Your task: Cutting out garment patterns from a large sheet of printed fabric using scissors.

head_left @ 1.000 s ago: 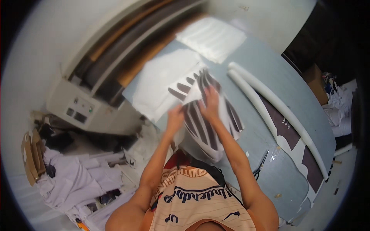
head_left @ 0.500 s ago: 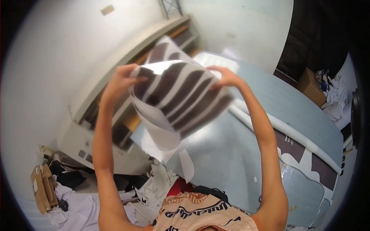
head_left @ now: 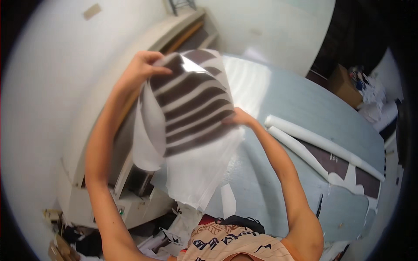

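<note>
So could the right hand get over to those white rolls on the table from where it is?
Probably yes: the white rolls lie uncovered just right of the right hand, but it grips the striped sheet first.

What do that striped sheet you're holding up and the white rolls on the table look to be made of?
Striped sheet: probably thin film or glossy paper; it catches a glare and bends limply between the left hand and right hand. White rolls: likely matte paper, though fabric is possible.

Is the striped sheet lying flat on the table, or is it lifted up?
Lifted: the left hand and right hand hold the striped sheet above the table.
</note>
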{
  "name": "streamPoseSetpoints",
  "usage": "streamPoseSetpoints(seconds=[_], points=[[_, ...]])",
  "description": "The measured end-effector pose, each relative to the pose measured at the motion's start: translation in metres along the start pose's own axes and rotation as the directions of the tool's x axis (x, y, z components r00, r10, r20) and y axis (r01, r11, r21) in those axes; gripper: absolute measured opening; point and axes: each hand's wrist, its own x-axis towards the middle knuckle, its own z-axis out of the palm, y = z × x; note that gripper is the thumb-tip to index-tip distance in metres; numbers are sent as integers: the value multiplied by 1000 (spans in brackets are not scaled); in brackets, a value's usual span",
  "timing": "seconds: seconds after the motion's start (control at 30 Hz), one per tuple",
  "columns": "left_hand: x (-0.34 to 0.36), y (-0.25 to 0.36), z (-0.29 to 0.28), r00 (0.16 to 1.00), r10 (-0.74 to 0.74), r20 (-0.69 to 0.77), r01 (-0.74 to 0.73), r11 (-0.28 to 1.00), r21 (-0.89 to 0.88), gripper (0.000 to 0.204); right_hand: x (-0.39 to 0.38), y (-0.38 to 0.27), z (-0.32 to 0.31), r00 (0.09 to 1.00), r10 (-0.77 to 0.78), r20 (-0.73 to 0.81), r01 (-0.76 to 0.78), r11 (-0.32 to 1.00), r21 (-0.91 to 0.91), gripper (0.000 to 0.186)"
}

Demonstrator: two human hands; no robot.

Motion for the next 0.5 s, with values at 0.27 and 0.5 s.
streamPoseSetpoints(seconds=[0.27,0.5], points=[[223,-134,-15,959,277,55,-279,959,39,14,40,10,-192,857,29,-514,-183,951,-250,25],[276,-185,21,926,326,-190,-372,874,-313,26,47,-61,-245,464,-495,-735,-285,702,-653,15]])
